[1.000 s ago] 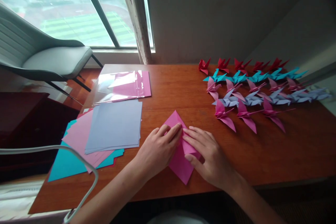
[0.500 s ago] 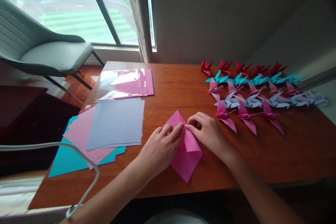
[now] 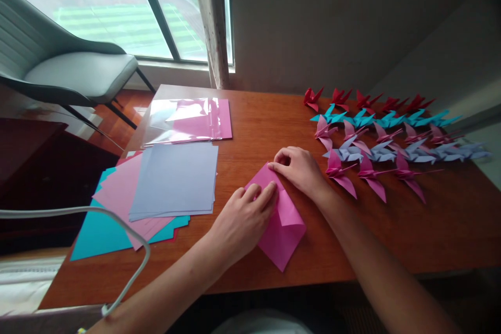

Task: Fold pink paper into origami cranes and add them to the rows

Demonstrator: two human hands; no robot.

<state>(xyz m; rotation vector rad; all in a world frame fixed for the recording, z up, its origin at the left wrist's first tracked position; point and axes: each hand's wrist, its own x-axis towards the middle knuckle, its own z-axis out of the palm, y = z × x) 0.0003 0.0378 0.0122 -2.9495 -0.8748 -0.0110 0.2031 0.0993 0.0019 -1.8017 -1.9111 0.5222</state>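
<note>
A bright pink sheet of origami paper (image 3: 282, 250), partly folded with one flap turned over, lies as a diamond on the wooden table before me. My left hand (image 3: 246, 218) rests on its left half, fingers bent and tips pressing the folded layer down. At the far corner, the thumb and fingertips of my right hand (image 3: 295, 168) are pinched together on the paper's edge. Part of the sheet is hidden under my left hand. To the right stand several folded paper cranes, the nearest row made of magenta cranes (image 3: 337, 169).
Behind the magenta row come lavender (image 3: 381, 151), light pink, turquoise (image 3: 362, 117) and red cranes (image 3: 313, 98). On the left lie lavender sheets (image 3: 176, 180) over pink and turquoise ones (image 3: 97, 240). A clear packet of pink paper (image 3: 188, 120) sits beyond. A white cable (image 3: 135, 229) loops over the left side.
My right hand has slid away from me along the paper's edge to its far corner. My left hand still presses the sheet. The view has shifted slightly.
</note>
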